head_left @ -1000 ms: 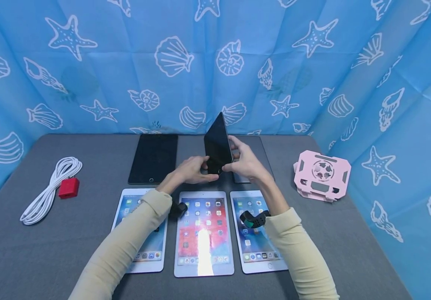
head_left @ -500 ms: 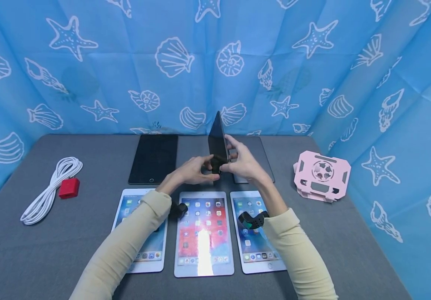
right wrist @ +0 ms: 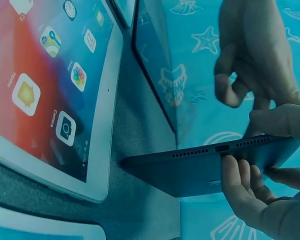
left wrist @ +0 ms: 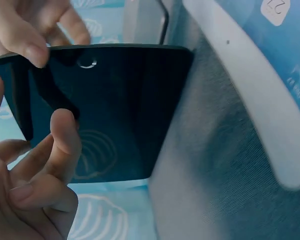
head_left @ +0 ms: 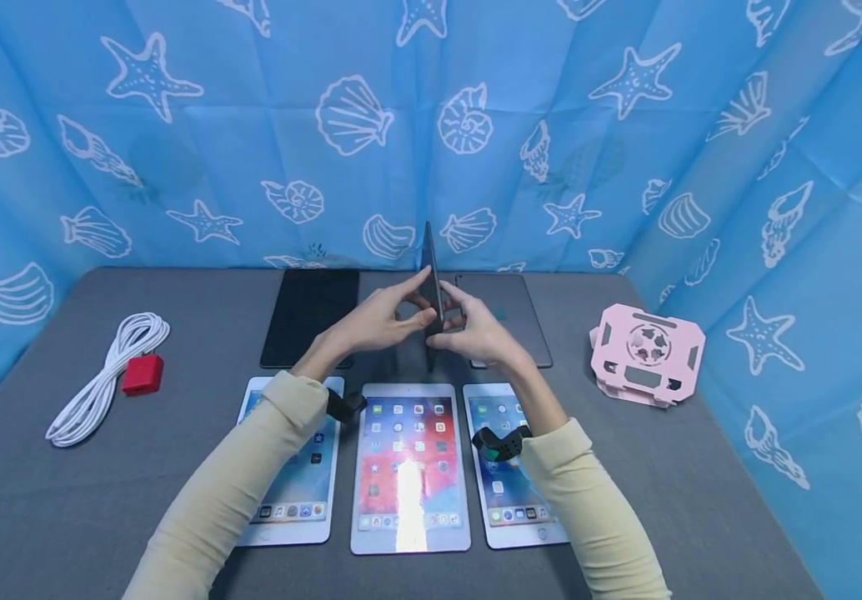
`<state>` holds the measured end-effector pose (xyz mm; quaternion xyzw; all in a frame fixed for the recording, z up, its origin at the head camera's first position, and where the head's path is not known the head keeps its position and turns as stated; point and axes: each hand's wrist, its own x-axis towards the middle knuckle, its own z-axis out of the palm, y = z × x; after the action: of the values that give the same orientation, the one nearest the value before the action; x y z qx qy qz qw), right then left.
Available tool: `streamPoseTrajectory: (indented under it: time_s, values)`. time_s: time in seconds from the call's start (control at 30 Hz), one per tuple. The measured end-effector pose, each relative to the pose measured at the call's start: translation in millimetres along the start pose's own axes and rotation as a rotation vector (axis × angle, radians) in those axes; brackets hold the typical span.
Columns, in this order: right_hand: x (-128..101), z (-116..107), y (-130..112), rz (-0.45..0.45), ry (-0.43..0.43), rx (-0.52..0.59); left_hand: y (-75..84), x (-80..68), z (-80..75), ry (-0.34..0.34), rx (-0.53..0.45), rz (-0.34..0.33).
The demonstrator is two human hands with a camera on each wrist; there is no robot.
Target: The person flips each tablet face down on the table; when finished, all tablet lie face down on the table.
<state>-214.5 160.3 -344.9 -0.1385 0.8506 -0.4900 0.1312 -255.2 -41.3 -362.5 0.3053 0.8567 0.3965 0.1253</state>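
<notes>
Clearly, from the head view, I see the dark tablet held on edge above the bench, pinched between left hand and right hand; a loose fingertip hold could let it drop onto the lit tablets. Left wrist: fingers curl onto its glass. Right wrist: fingertips clamp the port edge.

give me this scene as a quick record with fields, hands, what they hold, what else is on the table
left hand: pinches the dark tablet by its lower part
right hand: grips the same tablet from the other side
dark tablet: held upright, edge-on to the head view, above the grey table
front row: three lit white tablets
back row: black tablet, grey tablet, both flat
left side: white cable, red block
right side: pink stand
</notes>
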Motion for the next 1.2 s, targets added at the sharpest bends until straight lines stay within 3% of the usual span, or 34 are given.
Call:
streamPoseTrajectory:
  time_s: [0.4, 0.7, 0.97, 1.2]
  values:
    - [6.7, 7.8, 2.2, 0.065, -0.064, 0.079, 10.1, -13.6, -16.1, 0.052, 0.098, 0.018]
    - [11.5, 14.6, 12.7, 0.155, -0.162, 0.095, -0.9, -22.7, -22.9, 0.074, 0.134, 0.005]
    - [16.3, 19.0, 25.0, 0.254, -0.180, 0.041, -12.2, -31.9, -28.8, 0.031, 0.055, -0.037]
    - [19.4, 21.0, 30.4, 0.302, -0.191, 0.023, -20.8, -36.3, -30.8, 0.039, 0.041, -0.061]
